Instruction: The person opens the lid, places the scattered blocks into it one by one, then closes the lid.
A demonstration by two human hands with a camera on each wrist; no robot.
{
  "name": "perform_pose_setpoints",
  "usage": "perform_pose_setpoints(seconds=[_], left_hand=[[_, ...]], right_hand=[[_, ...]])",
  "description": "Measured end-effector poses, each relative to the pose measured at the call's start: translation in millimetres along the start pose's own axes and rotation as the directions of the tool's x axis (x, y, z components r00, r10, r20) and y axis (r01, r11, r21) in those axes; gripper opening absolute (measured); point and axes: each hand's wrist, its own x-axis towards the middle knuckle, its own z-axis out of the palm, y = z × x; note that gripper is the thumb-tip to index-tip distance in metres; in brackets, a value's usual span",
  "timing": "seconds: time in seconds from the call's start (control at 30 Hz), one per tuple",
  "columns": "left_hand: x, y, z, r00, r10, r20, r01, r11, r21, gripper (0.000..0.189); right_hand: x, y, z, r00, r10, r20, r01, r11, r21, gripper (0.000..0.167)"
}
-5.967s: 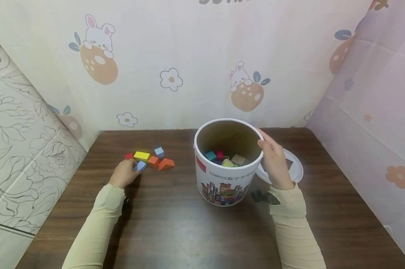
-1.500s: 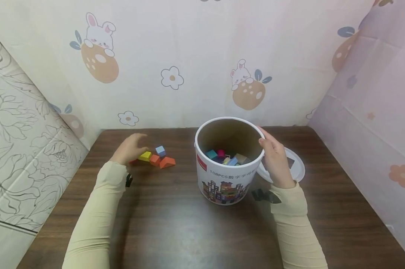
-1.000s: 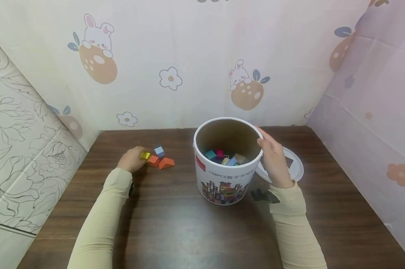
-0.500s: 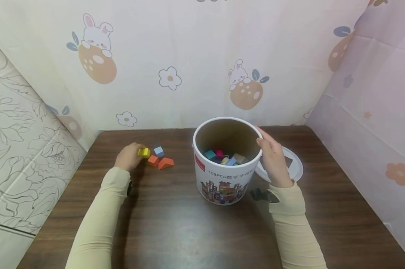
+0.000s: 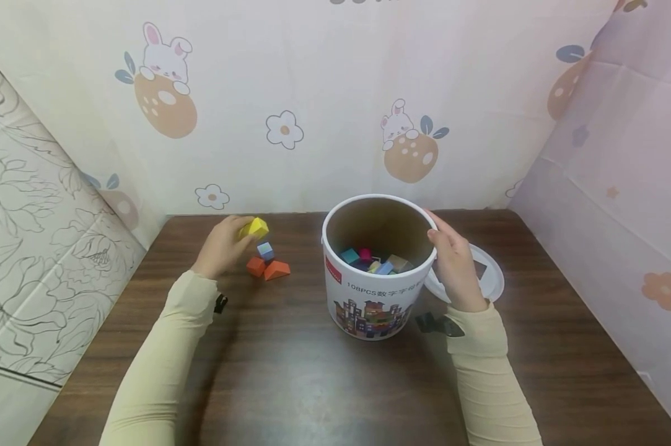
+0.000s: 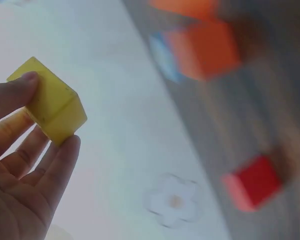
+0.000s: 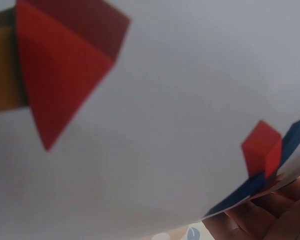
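My left hand (image 5: pixel 222 246) pinches a yellow block (image 5: pixel 257 228) between thumb and fingers, raised off the table. In the left wrist view the yellow block (image 6: pixel 55 100) has a flat face and an angled end. Near that hand lie a light blue block (image 5: pixel 265 250), an orange block (image 5: pixel 255 266) and an orange triangular block (image 5: pixel 277 269). The left wrist view also has a red block (image 6: pixel 252 182), which the hand hides in the head view. My right hand (image 5: pixel 455 263) grips the rim of a white bucket (image 5: pixel 341 291); its printed wall (image 7: pixel 165 115) fills the right wrist view.
Several coloured blocks (image 5: pixel 385 267) lie inside the bucket. A white lid (image 5: pixel 494 279) rests on the table behind my right hand. The brown wooden table (image 5: pixel 290 371) meets a patterned cloth (image 5: pixel 335 155) at its back edge.
A light blue block went from the table into the bucket. Since then my left hand has taken hold of the yellow block and lifted it up. The right hand stays on the bucket.
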Motion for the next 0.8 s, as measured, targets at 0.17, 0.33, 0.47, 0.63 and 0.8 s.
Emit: perform_pose_setpoints(seconds=[0.17, 0.33, 0.47, 0.63, 0.8], left_hand=[[1.4, 44.5, -9.7, 0.997, 0.065, -0.049, -0.069, 0.994, -0.080, 0.041], [1.4, 87.8, -13.9, 0.979, 0.157, -0.128, -0.174, 0.975, -0.140, 0.043], [-1.0, 120.0, -14.5, 0.973, 0.177, -0.146, -0.204, 0.958, -0.199, 0.047], [-1.2, 155.3, -9.9, 0.960, 0.239, -0.148, -0.272, 0.921, -0.279, 0.045], [4.3, 184.2, -1.8, 0.936, 0.332, -0.114, -0.351, 0.883, -0.313, 0.042]], right_hand=[[-0.5, -0.1, -0.6, 1.000, 0.009, 0.003, -0.009, 1.000, 0.007, 0.045], [0.0, -0.7, -0.5, 1.000, 0.010, 0.004, -0.010, 1.000, 0.011, 0.045], [0.4, -0.3, 0.0, 1.000, 0.011, 0.004, -0.011, 1.000, 0.007, 0.045], [0.4, 0.2, 0.0, 1.000, 0.010, 0.004, -0.010, 1.000, -0.006, 0.045], [1.2, -0.4, -0.1, 1.000, 0.010, -0.001, -0.010, 1.000, -0.007, 0.045]])
